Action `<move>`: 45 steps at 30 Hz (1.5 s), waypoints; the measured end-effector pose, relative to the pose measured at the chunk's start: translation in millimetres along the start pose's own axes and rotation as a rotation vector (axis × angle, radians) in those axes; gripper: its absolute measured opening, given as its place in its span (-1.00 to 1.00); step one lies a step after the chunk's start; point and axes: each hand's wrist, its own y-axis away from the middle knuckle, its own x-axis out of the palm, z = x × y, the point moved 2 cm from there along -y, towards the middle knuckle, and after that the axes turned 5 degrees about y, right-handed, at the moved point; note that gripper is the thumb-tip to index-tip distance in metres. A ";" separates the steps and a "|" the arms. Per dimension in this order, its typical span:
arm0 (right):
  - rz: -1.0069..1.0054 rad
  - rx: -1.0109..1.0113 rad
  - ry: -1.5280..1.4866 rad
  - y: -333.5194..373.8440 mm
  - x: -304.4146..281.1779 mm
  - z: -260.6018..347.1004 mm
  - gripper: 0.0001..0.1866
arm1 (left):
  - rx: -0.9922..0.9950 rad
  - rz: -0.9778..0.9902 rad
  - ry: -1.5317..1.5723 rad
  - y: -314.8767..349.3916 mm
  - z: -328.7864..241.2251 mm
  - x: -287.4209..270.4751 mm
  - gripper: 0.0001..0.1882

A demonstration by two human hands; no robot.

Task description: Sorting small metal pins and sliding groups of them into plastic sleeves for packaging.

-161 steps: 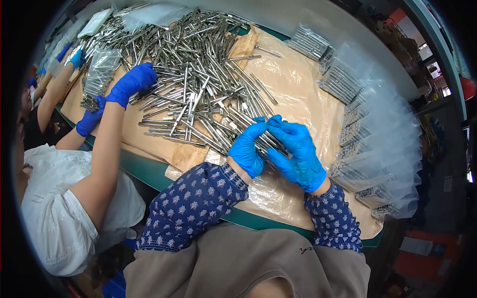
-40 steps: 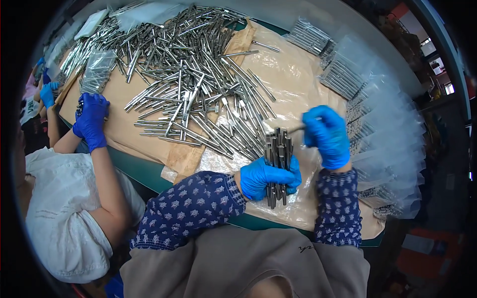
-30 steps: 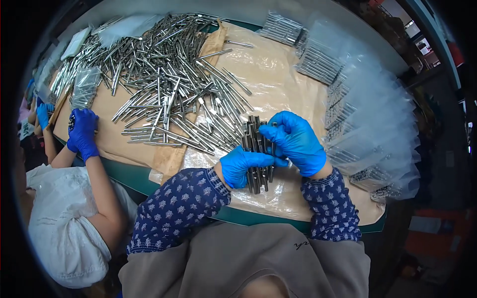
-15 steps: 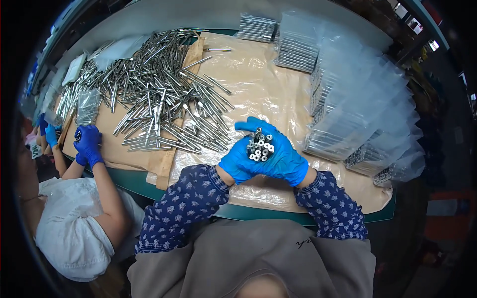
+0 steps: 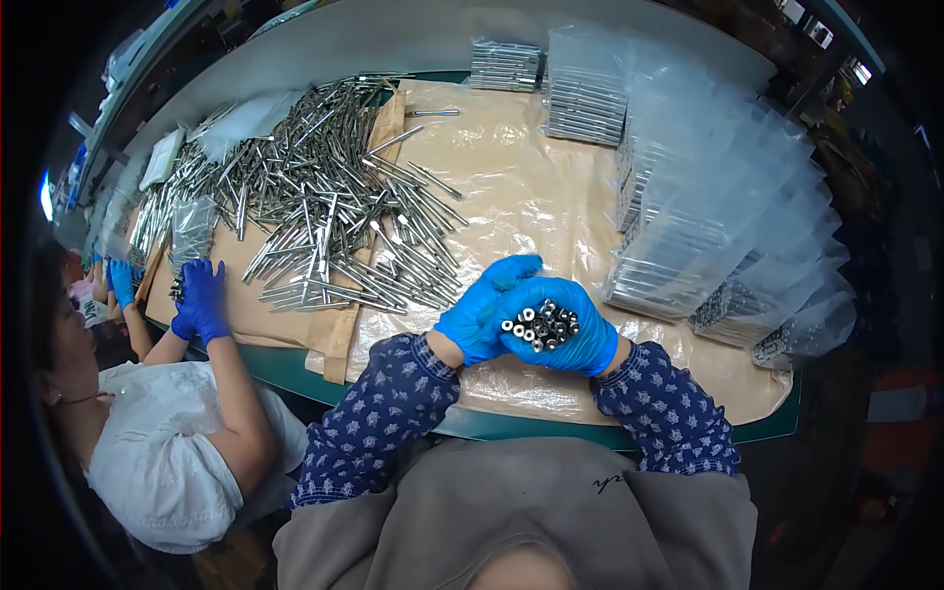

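Both my hands wear light blue gloves and meet over the near part of the covered table. My right hand (image 5: 575,305) is closed around a bundle of metal rods (image 5: 541,326), whose round, hollow-looking ends face up. Against that hand and the bundle's left side rests my left hand (image 5: 482,313), fingers stretched toward the upper right. Part of the left hand is hidden behind the right one, so I cannot see whether it also touches the rods' lower lengths.
A big heap of loose metal rods (image 5: 324,197) lies to the left on brown sheeting (image 5: 482,167). Clear bags packed with rods (image 5: 659,265) line the right side; stacked bundles (image 5: 506,64) stand at the back. At left, a co-worker's dark blue gloved hands (image 5: 202,300) hold a bag.
The bundle has shifted right, and its ends are now spread across my right hand. My left hand no longer visibly cups it. The whole view has shifted slightly.
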 end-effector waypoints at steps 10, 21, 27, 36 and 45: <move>-0.028 -0.079 -0.012 5.9 17.4 -29.7 -0.47 | 0.356 0.087 -0.777 -7.1 -79.9 37.0 -0.23; -0.044 -0.019 0.210 -4.8 12.5 -18.9 -0.56 | 0.449 -0.158 -0.404 -12.4 -58.8 31.1 -0.61; -0.369 0.340 -0.477 -11.2 -2.0 1.5 -0.67 | 0.229 -0.103 -0.207 -9.6 -63.8 22.2 0.29; 0.047 0.080 -0.234 -13.9 -16.6 23.9 -0.64 | 0.183 0.126 -0.434 -7.8 -48.8 24.8 -0.37; -0.023 0.172 -0.194 -2.1 -1.5 -14.5 -0.76 | -0.066 -0.031 -0.053 -8.0 -24.4 7.7 -0.12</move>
